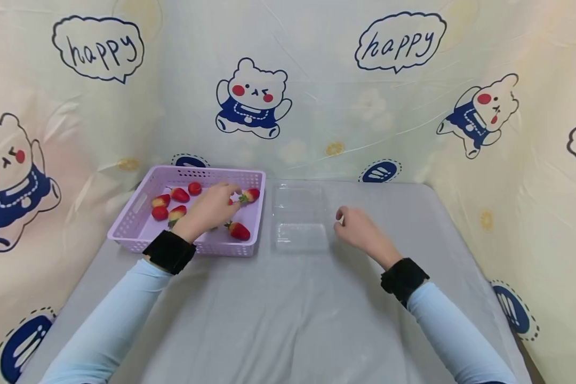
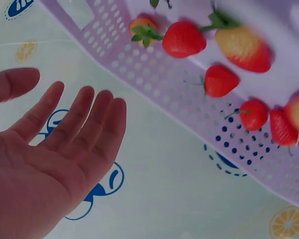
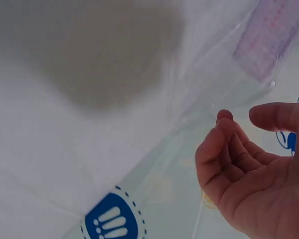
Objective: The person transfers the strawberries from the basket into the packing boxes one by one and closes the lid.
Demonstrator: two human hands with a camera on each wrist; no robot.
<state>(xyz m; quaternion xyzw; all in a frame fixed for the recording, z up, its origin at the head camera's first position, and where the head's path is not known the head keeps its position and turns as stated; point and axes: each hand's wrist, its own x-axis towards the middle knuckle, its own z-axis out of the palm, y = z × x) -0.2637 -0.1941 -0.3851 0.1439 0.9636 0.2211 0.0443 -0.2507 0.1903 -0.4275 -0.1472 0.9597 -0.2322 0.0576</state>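
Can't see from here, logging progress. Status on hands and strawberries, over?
Left hand open over purple basket, holding nothing. Right hand beside clear container, holding nothing. Strawberries in basket. Basket's side wall between them and container.

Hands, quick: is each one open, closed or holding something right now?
Left hand: open, holding nothing, over the basket.
Right hand: open, fingers loosely curled, holding nothing, beside the clear box.

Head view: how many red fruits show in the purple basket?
8: five fruits left of the left hand, two to its right, one partly behind it; more may be hidden beneath.
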